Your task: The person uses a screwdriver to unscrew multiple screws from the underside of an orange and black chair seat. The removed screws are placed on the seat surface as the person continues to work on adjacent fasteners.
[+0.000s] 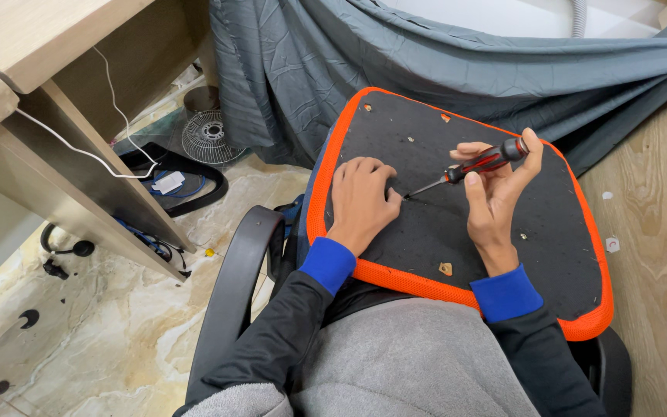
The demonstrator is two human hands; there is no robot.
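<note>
My right hand grips the screwdriver, shaft slanting down-left toward my left hand, flat, open, mid-seat pad.

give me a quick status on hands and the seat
Right hand grips red-and-black screwdriver, tip on black underside of orange-edged seat cushion. Left hand flat on cushion beside tip. Nothing in the way.

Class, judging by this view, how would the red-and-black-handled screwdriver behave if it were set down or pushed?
The red-and-black-handled screwdriver looks rigid, with a thin metal shaft. Its rounded handle would probably roll on a hard floor. The right hand holds it in fingertips, so it is likely light.
</note>
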